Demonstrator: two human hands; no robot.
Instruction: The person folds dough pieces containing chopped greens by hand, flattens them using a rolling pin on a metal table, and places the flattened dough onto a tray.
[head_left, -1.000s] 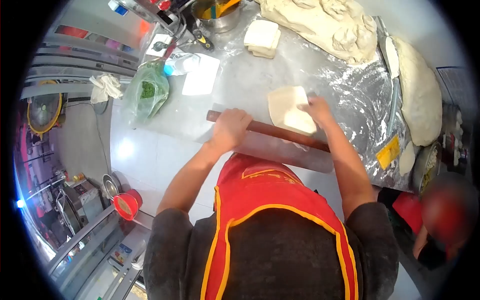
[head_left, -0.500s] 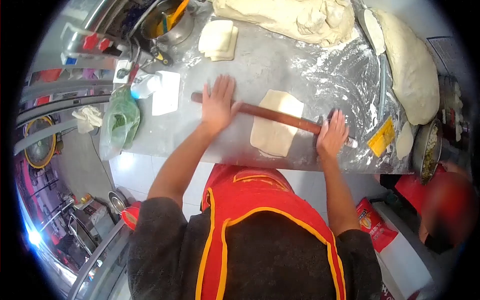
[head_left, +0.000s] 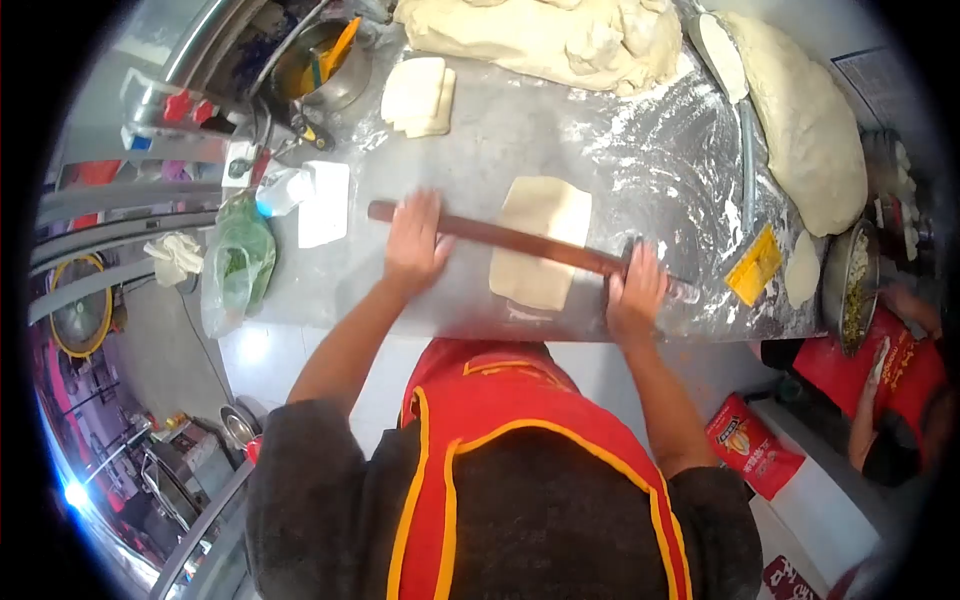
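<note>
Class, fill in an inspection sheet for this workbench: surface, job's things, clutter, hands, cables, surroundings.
Surface: grey worktop, flour-dusted mainly on the right.
Job's things: rolling pin lying across a flat dough sheet; stacked dough pieces and a large dough mass beyond.
Clutter: green bag and white board at left; yellow scraper at right.
Hands: left hand and right hand on the pin, either side of the sheet.
Cables: thin dark cord beyond the worktop's left end.
Surroundings: person in red at right.
</note>
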